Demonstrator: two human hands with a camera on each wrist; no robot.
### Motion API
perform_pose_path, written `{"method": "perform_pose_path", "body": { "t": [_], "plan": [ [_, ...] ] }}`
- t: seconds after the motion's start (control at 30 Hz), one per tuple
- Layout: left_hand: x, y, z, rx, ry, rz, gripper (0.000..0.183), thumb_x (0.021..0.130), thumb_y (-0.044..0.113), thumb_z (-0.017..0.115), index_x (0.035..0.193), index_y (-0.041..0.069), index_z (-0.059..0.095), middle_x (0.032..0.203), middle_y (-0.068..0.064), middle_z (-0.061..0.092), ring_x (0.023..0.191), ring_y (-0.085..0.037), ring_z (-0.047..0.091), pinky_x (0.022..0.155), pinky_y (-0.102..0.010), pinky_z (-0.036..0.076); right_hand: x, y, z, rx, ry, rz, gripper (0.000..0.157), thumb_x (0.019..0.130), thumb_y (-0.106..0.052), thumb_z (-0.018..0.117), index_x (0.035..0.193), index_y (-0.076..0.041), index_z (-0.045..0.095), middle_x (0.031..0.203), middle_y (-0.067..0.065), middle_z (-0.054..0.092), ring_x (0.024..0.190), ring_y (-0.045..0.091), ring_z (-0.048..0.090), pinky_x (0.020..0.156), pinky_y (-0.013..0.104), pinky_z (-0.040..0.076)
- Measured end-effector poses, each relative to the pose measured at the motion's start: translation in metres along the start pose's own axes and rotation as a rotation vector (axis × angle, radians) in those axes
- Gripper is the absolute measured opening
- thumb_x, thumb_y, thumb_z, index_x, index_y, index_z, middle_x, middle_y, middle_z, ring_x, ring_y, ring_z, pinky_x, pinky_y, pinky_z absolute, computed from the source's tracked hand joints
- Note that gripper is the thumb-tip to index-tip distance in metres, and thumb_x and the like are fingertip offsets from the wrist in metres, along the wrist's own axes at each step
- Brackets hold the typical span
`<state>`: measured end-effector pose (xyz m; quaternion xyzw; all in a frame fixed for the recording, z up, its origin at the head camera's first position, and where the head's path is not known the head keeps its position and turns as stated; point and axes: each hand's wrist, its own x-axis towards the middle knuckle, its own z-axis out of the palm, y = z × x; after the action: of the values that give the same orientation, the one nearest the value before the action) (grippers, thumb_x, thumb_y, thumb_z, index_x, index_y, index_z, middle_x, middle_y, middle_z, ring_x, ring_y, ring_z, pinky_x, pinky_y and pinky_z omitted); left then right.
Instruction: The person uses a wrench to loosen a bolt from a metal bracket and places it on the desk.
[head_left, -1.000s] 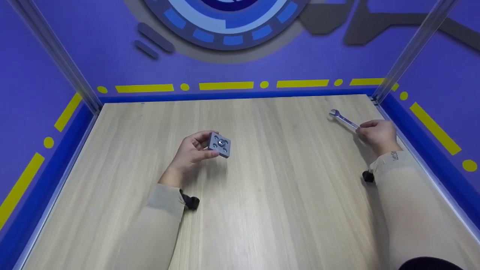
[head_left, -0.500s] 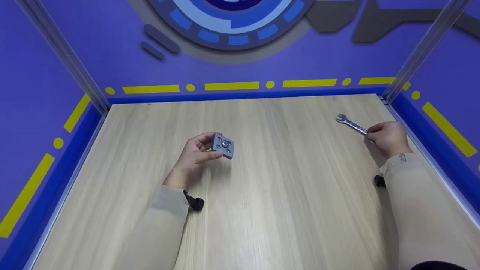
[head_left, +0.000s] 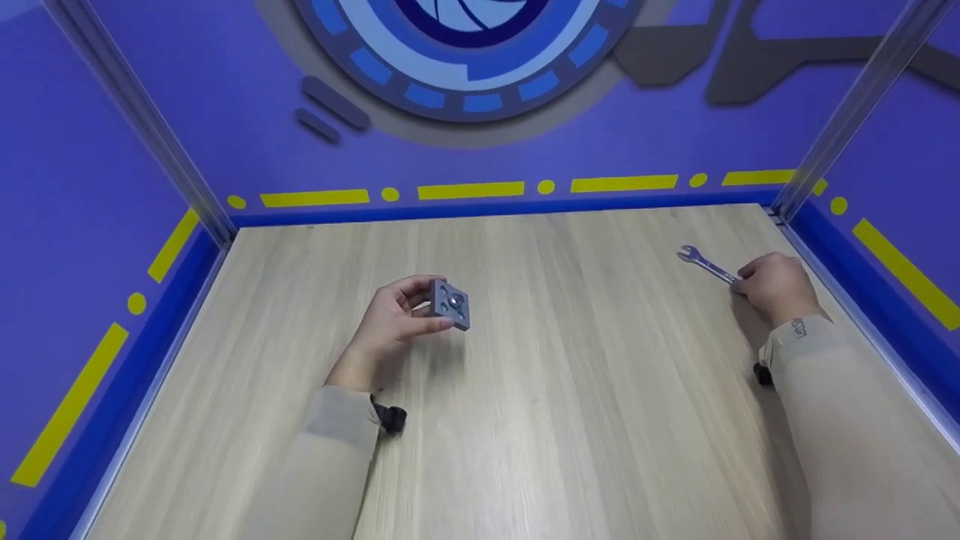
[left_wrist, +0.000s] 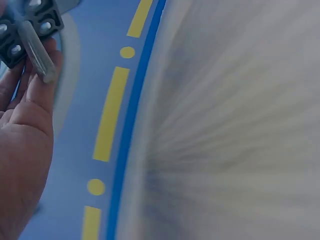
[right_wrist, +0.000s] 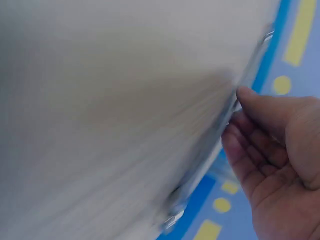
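Note:
My left hand (head_left: 394, 311) holds a grey square plate (head_left: 442, 300) by its edges, raised over the table, thumb below and fingers above. Holes sit near its corners, and a shiny bolt (head_left: 456, 301) stands through its middle. From the left wrist, the bolt's shank (left_wrist: 37, 52) sticks out of the plate's other side, past the fingers. Far to the right, my right hand (head_left: 780, 289) pinches the near end of a silver wrench (head_left: 709, 265). The wrench's open-ended head points away to the upper left, low over the tabletop. In the right wrist view blur covers most of the tool.
A wood-grain table (head_left: 570, 375) spreads under both hands. Blue-purple panels with yellow marks enclose it at the back (head_left: 600, 150) and both sides, the right one (head_left: 900, 225) close to my right hand. A metal rail (head_left: 870, 322) runs along the table's right edge.
The head view has shifted. The wrench's head has dropped toward the table while the right hand keeps its place. In my left hand the plate has turned slightly, its holed face angled more to the right.

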<state>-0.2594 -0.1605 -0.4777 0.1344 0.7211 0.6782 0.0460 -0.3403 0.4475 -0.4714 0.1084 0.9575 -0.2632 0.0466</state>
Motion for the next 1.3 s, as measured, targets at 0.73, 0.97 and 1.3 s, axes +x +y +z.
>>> {"method": "perform_pose_path", "body": {
  "t": [0.73,0.97,1.3],
  "plan": [
    [0.024,0.041,0.040,-0.068,-0.018,0.064,0.072,0.086,-0.004,0.095,0.151,0.001,0.066,0.144,-0.027,0.074,0.129,-0.033,0.080,0.101,-0.035,0.070,-0.095,-0.246,0.080,0.768,-0.025,-0.646,0.031,0.099,-0.015,0.090,0.127,-0.003,0.083,0.123,0.016,0.083,0.104,0.013,0.079,0.093,0.022,0.068],
    [0.027,0.044,0.045,-0.075,-0.039,0.103,0.071,0.086,-0.004,0.095,0.150,-0.003,0.065,0.142,-0.029,0.075,0.130,-0.036,0.079,0.104,-0.036,0.069,-0.107,-0.257,0.106,0.786,-0.143,-0.718,0.027,0.098,-0.011,0.089,0.121,-0.001,0.085,0.118,0.016,0.084,0.097,0.014,0.076,0.085,0.021,0.066],
    [0.030,0.043,0.047,-0.012,-0.062,0.109,0.070,0.085,0.004,0.099,0.148,0.000,0.068,0.137,-0.024,0.078,0.132,-0.033,0.079,0.108,-0.036,0.068,-0.111,-0.272,0.124,0.810,-0.245,-0.731,0.017,0.097,-0.014,0.091,0.104,0.000,0.084,0.091,-0.004,0.078,0.080,0.013,0.065,0.071,0.022,0.057]
  ]
}}
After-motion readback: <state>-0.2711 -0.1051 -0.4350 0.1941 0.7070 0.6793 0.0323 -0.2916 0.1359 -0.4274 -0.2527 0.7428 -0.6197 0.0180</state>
